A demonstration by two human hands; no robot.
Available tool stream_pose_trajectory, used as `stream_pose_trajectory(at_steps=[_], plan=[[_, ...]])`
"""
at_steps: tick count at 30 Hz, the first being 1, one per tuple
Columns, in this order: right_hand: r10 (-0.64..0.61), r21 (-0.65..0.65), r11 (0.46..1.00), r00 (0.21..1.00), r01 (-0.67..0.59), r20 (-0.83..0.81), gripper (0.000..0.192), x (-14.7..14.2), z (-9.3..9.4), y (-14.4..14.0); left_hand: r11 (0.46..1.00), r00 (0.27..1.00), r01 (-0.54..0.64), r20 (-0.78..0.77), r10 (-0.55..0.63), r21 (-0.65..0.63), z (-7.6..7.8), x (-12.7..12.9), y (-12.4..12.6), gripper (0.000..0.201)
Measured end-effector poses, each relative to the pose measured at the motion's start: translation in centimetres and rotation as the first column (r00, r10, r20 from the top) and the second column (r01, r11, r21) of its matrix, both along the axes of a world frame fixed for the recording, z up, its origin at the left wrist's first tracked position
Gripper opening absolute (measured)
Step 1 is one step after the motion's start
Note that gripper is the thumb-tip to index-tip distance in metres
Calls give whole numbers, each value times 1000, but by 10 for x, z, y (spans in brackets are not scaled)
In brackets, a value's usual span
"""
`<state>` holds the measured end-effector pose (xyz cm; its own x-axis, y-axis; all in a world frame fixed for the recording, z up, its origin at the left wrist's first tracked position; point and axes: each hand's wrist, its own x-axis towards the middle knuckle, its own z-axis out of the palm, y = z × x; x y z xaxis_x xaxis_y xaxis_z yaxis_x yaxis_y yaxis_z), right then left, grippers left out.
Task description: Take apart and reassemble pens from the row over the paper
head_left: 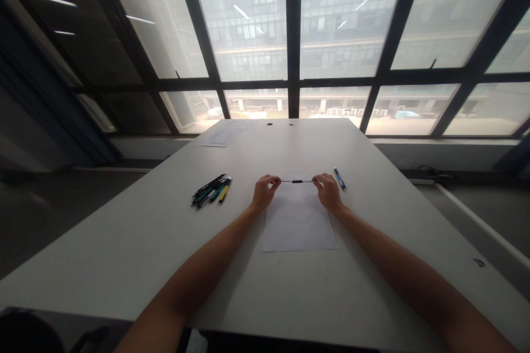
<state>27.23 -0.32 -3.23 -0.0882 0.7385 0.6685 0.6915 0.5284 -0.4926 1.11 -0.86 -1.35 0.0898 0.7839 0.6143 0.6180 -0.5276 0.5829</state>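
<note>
A pen (pixel 297 181) with a black middle section and a pale barrel is stretched level between my two hands, above a white sheet of paper (pixel 300 226). My left hand (pixel 265 190) pinches its thin left end between thumb and fingers. At the opposite end, my right hand (pixel 328 190) grips the pale barrel with closed fingertips. Whether the thin left part is the pen's tip or its refill is too small to tell. Just right of my right hand lies a blue pen (pixel 340 179). The fingers cover both ends of the held pen.
Left of the paper lies a pile of several pens (pixel 209 192), black, green and yellow. More printed sheets (pixel 223 133) rest at the far left of the white table (pixel 165 242). Large windows stand beyond the far edge. A small dark mark (pixel 479 262) shows near the right edge.
</note>
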Motion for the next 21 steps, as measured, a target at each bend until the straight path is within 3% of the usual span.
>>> stream_pose_trajectory(at_steps=[7,21], plan=[[100,21,995,995,-100,20,13,-4,2,-3,997,995,75,-62,-74,14,-1,2,-2,12],[146,9,989,989,-146,23,11,-9,6,-7,993,993,118,-37,-116,30,0,4,-3,7]])
